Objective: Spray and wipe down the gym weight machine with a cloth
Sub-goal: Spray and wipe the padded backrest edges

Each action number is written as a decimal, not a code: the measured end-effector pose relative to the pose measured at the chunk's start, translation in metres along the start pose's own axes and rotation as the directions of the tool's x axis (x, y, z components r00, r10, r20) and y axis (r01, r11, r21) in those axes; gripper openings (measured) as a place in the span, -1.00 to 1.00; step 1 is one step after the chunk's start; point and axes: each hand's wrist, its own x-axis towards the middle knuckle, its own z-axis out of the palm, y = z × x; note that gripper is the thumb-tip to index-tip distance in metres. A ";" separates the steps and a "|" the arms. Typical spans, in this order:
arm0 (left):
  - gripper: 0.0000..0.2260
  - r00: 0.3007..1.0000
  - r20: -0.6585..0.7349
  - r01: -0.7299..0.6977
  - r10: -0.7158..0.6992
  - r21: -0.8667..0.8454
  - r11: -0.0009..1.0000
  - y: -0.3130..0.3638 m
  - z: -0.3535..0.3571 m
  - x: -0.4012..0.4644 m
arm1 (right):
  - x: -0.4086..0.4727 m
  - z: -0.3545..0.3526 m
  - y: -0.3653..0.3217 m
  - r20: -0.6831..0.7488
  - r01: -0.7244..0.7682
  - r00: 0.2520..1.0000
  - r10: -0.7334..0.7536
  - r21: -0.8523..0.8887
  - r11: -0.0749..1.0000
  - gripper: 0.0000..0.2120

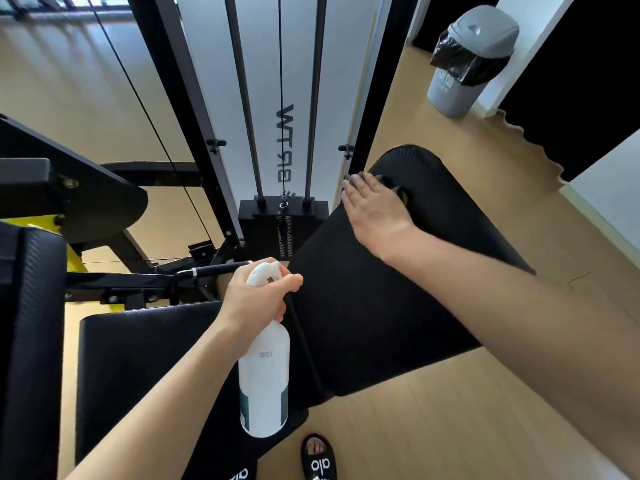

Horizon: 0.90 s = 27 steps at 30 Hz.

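matt textured black pad [398, 289], smooth white plastic spray bottle [265, 375], dull metal guide rods [242, 91], pale wood-look floor [433, 427].

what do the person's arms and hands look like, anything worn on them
Both arms are bare as far as the view shows: no sleeves, gloves, watch or bands. The left hand and right hand show no rings that can be made out. Further up, the arms run out of frame.

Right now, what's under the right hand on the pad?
A dark cloth peeks out past the fingers of the right hand, pressed onto the black pad. Most of the cloth is covered.
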 end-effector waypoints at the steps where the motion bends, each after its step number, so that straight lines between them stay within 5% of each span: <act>1: -0.78 1.000 0.001 0.000 0.000 0.012 1.000 -0.001 0.001 0.001 | -0.003 0.005 -0.013 -0.008 -0.020 1.000 0.020 0.001 1.000 -0.45; 9: -0.81 0.996 0.084 -0.027 0.022 0.056 0.998 0.005 0.021 -0.007 | -0.094 0.060 -0.134 -0.009 0.261 0.965 -0.260 0.054 0.964 -0.38; 13: -0.81 0.992 0.123 -0.038 0.028 0.085 0.996 0.011 0.035 -0.017 | -0.130 0.062 -0.129 -0.048 0.318 0.948 -0.316 0.051 0.947 -0.43; 22: -0.79 0.979 0.199 -0.078 0.054 0.115 0.990 0.020 0.061 -0.046 | -0.203 0.049 -0.008 -0.311 -0.100 0.940 0.140 0.139 0.985 -0.40; 27: -0.78 0.967 0.251 -0.073 0.044 0.111 0.991 0.011 0.059 -0.054 | -0.217 0.054 -0.039 -0.284 -0.309 0.881 0.377 0.256 0.916 -0.47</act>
